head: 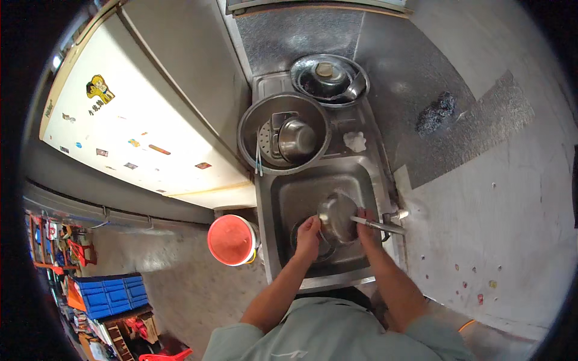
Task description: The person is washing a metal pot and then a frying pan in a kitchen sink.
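A shiny metal bowl (336,214) is held over the steel sink basin (316,182). My left hand (309,234) grips its left rim. On the opposite side, my right hand (366,225) holds the bowl, its fingers partly hidden behind the faucet (381,225). The spout reaches in from the right wall, and a whitish stream at its tip meets the bowl. Beneath the bowl and my left hand, a dark round rim of another vessel (326,255) shows on the sink floor; most of it is covered.
Behind the sink stands a large metal basin (246,135) with a smaller steel bowl (298,140), a perforated piece and thin sticks (258,155). Farther back, another basin (295,88) holds a lid and utensil. A white lump (355,141) lies nearby. A red-topped bucket (231,239) and refrigerator (149,131) flank the left.
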Tool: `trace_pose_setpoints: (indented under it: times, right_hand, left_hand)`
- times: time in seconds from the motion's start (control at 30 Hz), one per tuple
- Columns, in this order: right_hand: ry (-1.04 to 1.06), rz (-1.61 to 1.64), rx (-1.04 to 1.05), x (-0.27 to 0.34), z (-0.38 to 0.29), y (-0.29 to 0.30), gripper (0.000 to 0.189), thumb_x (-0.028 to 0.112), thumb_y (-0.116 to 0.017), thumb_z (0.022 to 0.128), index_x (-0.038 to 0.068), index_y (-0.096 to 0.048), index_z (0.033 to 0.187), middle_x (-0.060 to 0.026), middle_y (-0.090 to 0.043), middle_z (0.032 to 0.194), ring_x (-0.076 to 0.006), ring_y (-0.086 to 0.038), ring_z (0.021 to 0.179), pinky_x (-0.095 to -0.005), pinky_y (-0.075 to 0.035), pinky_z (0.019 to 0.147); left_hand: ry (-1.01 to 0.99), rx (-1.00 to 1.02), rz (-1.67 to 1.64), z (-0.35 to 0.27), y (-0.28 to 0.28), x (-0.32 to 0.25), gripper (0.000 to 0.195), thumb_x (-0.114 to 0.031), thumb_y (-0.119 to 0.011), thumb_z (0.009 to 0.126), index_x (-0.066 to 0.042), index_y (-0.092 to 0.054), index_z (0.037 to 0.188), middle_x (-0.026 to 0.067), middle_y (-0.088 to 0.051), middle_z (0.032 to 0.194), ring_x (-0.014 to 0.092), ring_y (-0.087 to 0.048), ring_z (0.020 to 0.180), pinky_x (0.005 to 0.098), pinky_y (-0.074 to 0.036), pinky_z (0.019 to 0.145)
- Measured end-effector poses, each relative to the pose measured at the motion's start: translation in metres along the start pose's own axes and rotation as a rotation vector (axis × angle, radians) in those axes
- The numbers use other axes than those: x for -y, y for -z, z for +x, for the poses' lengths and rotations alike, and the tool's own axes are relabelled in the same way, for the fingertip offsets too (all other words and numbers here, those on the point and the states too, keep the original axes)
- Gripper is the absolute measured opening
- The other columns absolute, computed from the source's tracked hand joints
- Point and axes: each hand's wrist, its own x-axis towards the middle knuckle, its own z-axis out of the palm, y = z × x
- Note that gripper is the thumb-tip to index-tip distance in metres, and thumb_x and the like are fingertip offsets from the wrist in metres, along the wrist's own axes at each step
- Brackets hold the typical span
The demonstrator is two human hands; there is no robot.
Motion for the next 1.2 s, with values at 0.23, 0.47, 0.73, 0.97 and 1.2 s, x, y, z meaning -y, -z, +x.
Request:
trace_pose_setpoints:
  times: [0.23,0.47,0.73,0.97,1.2]
  right_hand:
    - [0.230,-0.326,0.348,0.097,-0.017,0.004,0.028,0.020,-0.051,0.086,0.004,-0.055,0.108,-0.0211,-0.055,0.110,-0.0373,-0.053,0.102,-0.0426,-0.042,0.088]
    - [0.637,-0.183,0.291,0.060,-0.071,0.014,0.032,0.007,-0.056,0.080,0.006,-0.054,0.112,-0.0160,-0.050,0.122,-0.0355,-0.047,0.113,-0.0417,-0.041,0.093]
    - [0.825,-0.474,-0.084,0.050,-0.069,0.034,0.035,0.013,-0.057,0.081,0.004,-0.052,0.114,-0.0137,-0.055,0.107,-0.0292,-0.054,0.099,-0.0342,-0.051,0.075]
    - [-0.436,0.519,0.333,0.056,-0.036,0.025,0.032,0.022,-0.056,0.086,0.001,-0.053,0.109,-0.0084,-0.058,0.098,-0.0208,-0.062,0.080,-0.0336,-0.055,0.057]
    - [-0.681,0.779,0.412,-0.019,-0.020,0.002,0.029,0.007,-0.057,0.078,0.000,-0.052,0.106,-0.0141,-0.057,0.095,-0.0297,-0.060,0.089,-0.0436,-0.058,0.063]
  left_hand:
    - [-0.176,-0.013,0.379,-0.007,-0.008,0.022,0.020,-0.025,-0.047,0.094,-0.009,-0.061,0.096,-0.0048,-0.053,0.076,0.005,-0.045,0.062,0.0201,-0.033,0.051]
    - [0.148,-0.052,0.011,0.033,0.011,0.031,0.017,-0.019,-0.046,0.093,-0.007,-0.056,0.088,-0.0004,-0.053,0.074,0.011,-0.052,0.067,0.0264,-0.043,0.058]
    - [0.053,0.012,-0.070,0.042,-0.007,0.030,0.019,-0.020,-0.042,0.095,-0.007,-0.056,0.099,0.0000,-0.059,0.081,0.013,-0.055,0.068,0.0283,-0.044,0.058]
    - [-0.800,0.240,1.380,0.010,-0.019,0.017,0.022,-0.014,-0.052,0.082,-0.005,-0.057,0.101,0.0135,-0.063,0.085,0.029,-0.063,0.076,0.0377,-0.050,0.066]
    - [-0.879,0.154,1.426,-0.017,0.005,0.007,0.033,-0.001,-0.056,0.073,-0.006,-0.058,0.106,0.0141,-0.058,0.106,0.034,-0.051,0.105,0.0408,-0.042,0.090]
